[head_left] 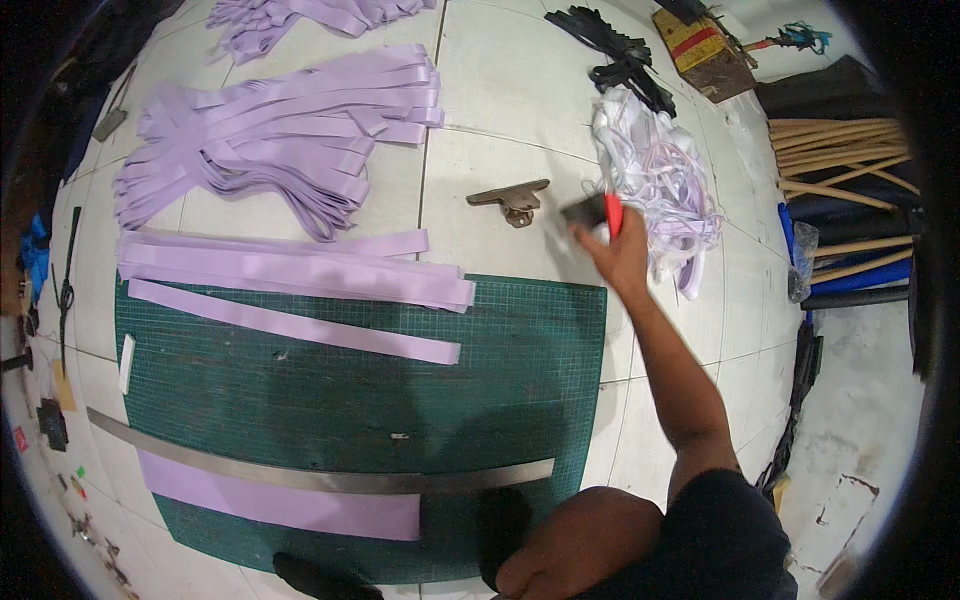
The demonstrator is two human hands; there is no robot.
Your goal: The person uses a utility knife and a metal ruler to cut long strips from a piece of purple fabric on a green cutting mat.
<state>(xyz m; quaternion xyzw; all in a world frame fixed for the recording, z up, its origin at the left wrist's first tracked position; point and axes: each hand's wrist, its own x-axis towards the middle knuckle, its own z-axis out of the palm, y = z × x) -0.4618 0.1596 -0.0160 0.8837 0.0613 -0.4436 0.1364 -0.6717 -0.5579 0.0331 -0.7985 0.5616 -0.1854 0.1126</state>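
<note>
My right hand [618, 255] reaches forward past the far right corner of a green cutting mat [300, 400]. It grips a red and black cutter [600, 212], blurred, next to a heap of white and lilac strips [655, 170]. My left hand is out of sight. On the mat, a long metal ruler [320, 478] lies across a wide lilac strip [280, 503] near the front edge. A single lilac strip [300, 325] lies further up, and a stack of lilac strips [300, 270] overlaps the far edge.
A large pile of lilac strips [280, 130] lies on the white tiled floor beyond the mat. A brown metal clip [512, 198] sits near my hand. Black strips [615, 50] lie at the back, wooden sticks [840, 150] at the right, black scissors [65, 290] at the left.
</note>
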